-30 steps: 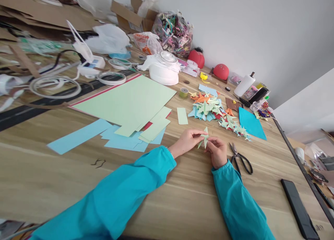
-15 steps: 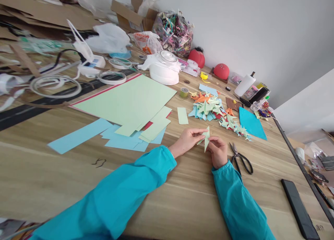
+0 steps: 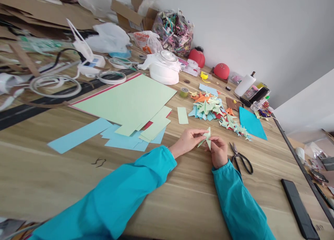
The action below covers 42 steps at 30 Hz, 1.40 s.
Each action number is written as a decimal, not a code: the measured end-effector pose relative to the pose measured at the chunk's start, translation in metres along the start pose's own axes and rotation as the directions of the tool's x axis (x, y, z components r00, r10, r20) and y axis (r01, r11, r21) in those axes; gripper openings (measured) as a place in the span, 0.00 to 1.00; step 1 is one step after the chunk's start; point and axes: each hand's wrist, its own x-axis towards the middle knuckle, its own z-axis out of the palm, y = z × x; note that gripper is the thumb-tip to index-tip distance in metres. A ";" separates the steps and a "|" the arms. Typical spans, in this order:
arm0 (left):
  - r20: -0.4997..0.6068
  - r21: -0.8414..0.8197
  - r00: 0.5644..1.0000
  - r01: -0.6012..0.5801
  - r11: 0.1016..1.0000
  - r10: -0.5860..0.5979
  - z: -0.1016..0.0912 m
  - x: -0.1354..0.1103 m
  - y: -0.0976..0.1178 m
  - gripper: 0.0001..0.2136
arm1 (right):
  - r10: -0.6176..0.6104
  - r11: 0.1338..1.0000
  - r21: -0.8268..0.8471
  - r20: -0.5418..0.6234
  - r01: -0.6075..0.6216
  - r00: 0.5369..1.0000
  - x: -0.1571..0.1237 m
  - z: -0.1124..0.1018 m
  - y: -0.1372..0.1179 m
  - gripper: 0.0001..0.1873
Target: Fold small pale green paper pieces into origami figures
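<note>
Both my hands meet over the wooden table (image 3: 182, 198) and pinch a small folded light-green paper piece (image 3: 207, 138). My left hand (image 3: 186, 141) grips its left side with thumb and fingers closed. My right hand (image 3: 218, 151) holds the right side, fingers curled around it. Both arms wear teal sleeves. Just beyond the hands lies a heap of folded paper shapes (image 3: 208, 107) in green, blue and orange. Black scissors (image 3: 241, 158) lie right beside my right hand.
Large light-green sheet (image 3: 127, 100) and blue paper strips (image 3: 78, 137) lie to the left. A small green rectangle (image 3: 182, 115), a blue sheet (image 3: 252, 123), a white pot (image 3: 163, 72), tape rolls (image 3: 112, 78) and a black phone (image 3: 299, 208) surround the work spot.
The folded green piece has turned slightly between my fingers; its point now sits a little lower and more to the right. My arms stay where they were.
</note>
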 end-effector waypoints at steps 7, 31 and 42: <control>-0.005 -0.013 0.999 0.035 0.999 -0.035 0.000 -0.001 0.003 0.17 | 0.036 0.999 0.038 -0.006 -0.036 0.999 0.000 0.001 -0.003 0.08; 0.071 -0.225 0.983 0.182 0.957 -0.170 0.000 0.002 -0.002 0.25 | 0.028 1.000 0.005 0.018 -0.028 0.999 0.002 -0.001 0.001 0.14; 0.112 -0.281 0.978 0.200 0.939 -0.175 -0.002 0.002 -0.002 0.18 | 0.016 0.998 -0.059 0.034 -0.014 0.999 0.004 -0.004 0.005 0.12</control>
